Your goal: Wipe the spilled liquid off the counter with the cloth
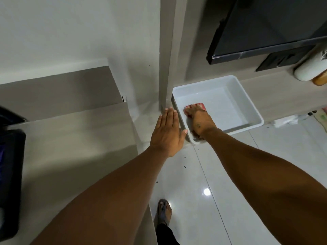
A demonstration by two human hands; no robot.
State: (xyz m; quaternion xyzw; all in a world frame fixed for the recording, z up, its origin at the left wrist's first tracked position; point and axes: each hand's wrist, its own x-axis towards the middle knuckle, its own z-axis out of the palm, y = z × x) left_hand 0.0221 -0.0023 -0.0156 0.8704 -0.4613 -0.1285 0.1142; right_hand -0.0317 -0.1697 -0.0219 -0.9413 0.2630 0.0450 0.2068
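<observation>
A white rectangular tub [247, 101] sits on a low ledge beside the wall corner. Inside it lies a red-and-white cloth [199, 106], mostly covered by my right hand [200, 121], whose fingers press down on it. My left hand [167, 132] is flat and open, fingers together, hovering just left of the tub with its thumb near the tub's rim. The grey counter [70, 138] stretches to the left below my left arm. No spilled liquid shows clearly on it.
A black screen [265, 29] hangs on the wall above the tub. A white cylinder [307, 69] and an amber item [321, 80] lie at the right. A dark appliance [8, 183] sits at the counter's left edge. Glossy floor tiles [230, 174] and my foot [164, 211] show below.
</observation>
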